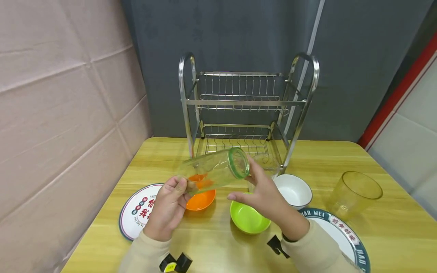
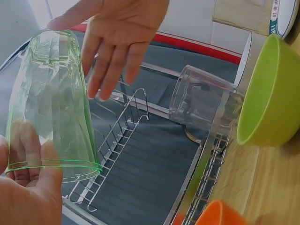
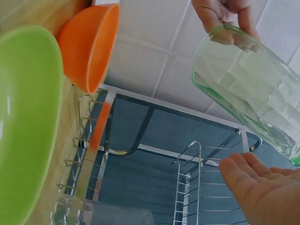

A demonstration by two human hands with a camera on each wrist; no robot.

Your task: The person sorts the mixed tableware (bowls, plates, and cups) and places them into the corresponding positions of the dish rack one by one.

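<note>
Three glasses [image 1: 218, 168], three bowls [image 1: 249, 217], two plates [image 1: 136, 212]

**Green glass held sideways over bowls**

L hand [image 1: 167, 206] grips a green-tinted glass [image 1: 218, 168] by its base, tilted, rim toward the open R hand [image 1: 263, 193]. Below: orange bowl [image 1: 201, 200], green bowl [image 1: 248, 218], w/ steel rack [image 1: 246, 110] behind.

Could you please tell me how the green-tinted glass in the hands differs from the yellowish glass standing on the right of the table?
The green-tinted glass is held in the air by the left hand, lying nearly on its side; the yellowish glass stands on the table, mouth up and untouched. The green-tinted glass has a green rim, the yellowish glass an amber tint. The yellowish glass looks wider. Both are transparent and look empty.
</note>
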